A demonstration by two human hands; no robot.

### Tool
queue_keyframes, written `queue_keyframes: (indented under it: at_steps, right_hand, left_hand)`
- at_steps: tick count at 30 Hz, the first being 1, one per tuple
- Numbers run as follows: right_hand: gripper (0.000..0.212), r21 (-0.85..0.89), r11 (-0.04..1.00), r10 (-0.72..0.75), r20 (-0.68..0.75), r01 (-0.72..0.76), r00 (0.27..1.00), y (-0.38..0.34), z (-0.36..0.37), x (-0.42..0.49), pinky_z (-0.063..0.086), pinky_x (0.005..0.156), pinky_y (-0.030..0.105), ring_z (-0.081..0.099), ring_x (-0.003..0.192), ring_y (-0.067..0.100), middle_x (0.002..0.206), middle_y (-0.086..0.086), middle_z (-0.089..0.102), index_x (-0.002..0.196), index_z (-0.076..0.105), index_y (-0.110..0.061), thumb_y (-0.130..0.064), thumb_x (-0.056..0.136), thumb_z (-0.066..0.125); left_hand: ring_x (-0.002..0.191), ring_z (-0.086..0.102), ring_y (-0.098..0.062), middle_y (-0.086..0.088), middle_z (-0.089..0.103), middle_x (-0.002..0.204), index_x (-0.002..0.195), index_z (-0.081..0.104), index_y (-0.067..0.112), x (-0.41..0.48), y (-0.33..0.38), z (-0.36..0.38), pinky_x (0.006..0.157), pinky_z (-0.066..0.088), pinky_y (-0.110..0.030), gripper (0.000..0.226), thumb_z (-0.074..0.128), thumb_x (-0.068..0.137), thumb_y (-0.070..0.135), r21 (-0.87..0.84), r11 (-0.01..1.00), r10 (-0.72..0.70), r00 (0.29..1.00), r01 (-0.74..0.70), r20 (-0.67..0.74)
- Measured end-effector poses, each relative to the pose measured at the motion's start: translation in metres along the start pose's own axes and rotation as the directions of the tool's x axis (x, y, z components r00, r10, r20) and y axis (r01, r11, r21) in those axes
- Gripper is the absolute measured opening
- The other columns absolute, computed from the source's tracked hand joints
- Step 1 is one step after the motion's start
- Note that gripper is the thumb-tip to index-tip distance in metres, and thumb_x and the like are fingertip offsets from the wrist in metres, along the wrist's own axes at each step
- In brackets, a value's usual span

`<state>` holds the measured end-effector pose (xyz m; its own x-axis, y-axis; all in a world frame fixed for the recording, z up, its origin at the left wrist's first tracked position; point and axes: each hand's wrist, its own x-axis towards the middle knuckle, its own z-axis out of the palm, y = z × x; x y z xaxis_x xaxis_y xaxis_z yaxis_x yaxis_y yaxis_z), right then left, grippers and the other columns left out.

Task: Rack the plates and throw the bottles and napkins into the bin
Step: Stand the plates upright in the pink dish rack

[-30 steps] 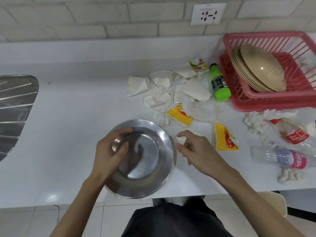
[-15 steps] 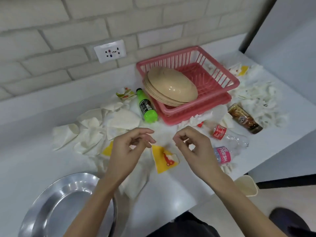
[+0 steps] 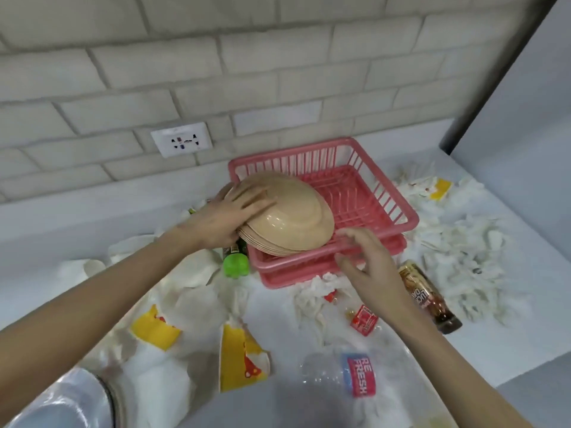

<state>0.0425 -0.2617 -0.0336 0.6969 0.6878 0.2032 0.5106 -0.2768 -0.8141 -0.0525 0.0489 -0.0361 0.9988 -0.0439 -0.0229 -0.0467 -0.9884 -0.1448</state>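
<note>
A stack of beige plates (image 3: 296,217) leans in the left part of the pink rack (image 3: 401,217). My left hand (image 3: 228,217) lies on the stack's left edge, fingers spread flat over the top plate. My right hand (image 3: 367,264) hovers at the rack's front rim with loosely curled fingers and holds nothing. A steel plate (image 3: 61,403) shows at the bottom left corner. A green bottle (image 3: 236,262) lies left of the rack, a brown bottle (image 3: 429,301) to its front right, and a clear bottle (image 3: 355,378) near the counter's front. Crumpled white napkins (image 3: 463,257) are scattered around.
Yellow printed paper wrappers (image 3: 241,356) lie among napkins at the front left. A small red-labelled crushed bottle (image 3: 364,319) sits in front of the rack. A wall socket (image 3: 182,143) is on the brick wall behind. The counter's edge runs along the right.
The view has swung right and closer to the rack. Both hands moved from above the napkins to the rack; my left hand now rests on the beige plates.
</note>
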Motion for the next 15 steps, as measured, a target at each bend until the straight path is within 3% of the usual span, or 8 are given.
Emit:
queue_keyframes:
  at_steps: [3,5,7,12,15]
  right_hand:
    - [0.031,-0.03,0.999,-0.035,0.08,0.037,0.996,0.018,-0.008,0.037,0.04,0.088,0.005,0.054,0.106,-0.004,0.116,-0.005,0.058,0.123,0.062,-0.018,-0.012,0.092,0.063]
    - [0.028,-0.07,0.997,-0.032,0.101,0.04,0.994,0.029,-0.01,0.061,0.045,0.092,0.015,0.058,0.104,0.003,0.116,-0.003,0.059,0.121,0.063,-0.019,-0.017,0.094,0.061]
    - [0.032,-0.138,0.99,0.001,0.125,0.016,0.992,0.04,-0.009,0.084,0.045,0.095,0.023,0.058,0.106,0.01,0.12,0.001,0.06,0.126,0.061,-0.016,-0.017,0.094,0.06]
    - [0.05,-0.283,0.941,0.272,0.308,-0.185,0.912,0.059,-0.004,0.131,0.035,0.106,0.036,0.047,0.133,0.027,0.147,0.01,0.048,0.147,0.039,-0.013,-0.033,0.102,0.045]
    - [0.052,-0.029,0.927,0.358,0.372,-0.375,0.856,0.061,0.001,0.146,0.048,0.099,0.041,0.057,0.115,0.017,0.145,0.005,0.05,0.149,0.036,-0.018,-0.042,0.103,0.04]
  left_hand:
    - [0.142,0.025,-0.025,-0.007,0.034,0.155,0.156,0.017,0.027,0.009,-0.002,0.01,0.118,0.02,-0.04,0.118,0.08,0.058,0.009,0.054,0.997,0.06,0.998,-0.059,-0.026]
    - [0.142,0.026,-0.025,-0.008,0.038,0.154,0.156,0.021,0.022,0.009,-0.005,0.017,0.117,0.014,-0.035,0.112,0.079,0.062,0.005,0.031,0.995,0.097,0.992,-0.094,-0.082]
    - [0.144,0.028,-0.026,-0.007,0.039,0.153,0.155,0.026,0.02,0.008,-0.008,0.019,0.117,0.021,-0.038,0.101,0.076,0.07,0.001,0.024,0.993,0.115,0.984,-0.112,-0.139]
    - [0.138,0.036,-0.03,-0.009,0.045,0.149,0.148,0.04,0.011,0.022,-0.009,0.007,0.114,0.032,-0.039,0.081,0.064,0.074,-0.01,-0.021,0.99,0.127,0.961,-0.136,-0.246]
    - [0.137,0.042,-0.028,-0.01,0.049,0.148,0.145,0.046,0.009,0.031,-0.012,-0.006,0.112,0.035,-0.034,0.061,0.042,0.085,0.002,-0.133,0.986,0.056,0.948,-0.102,-0.314]
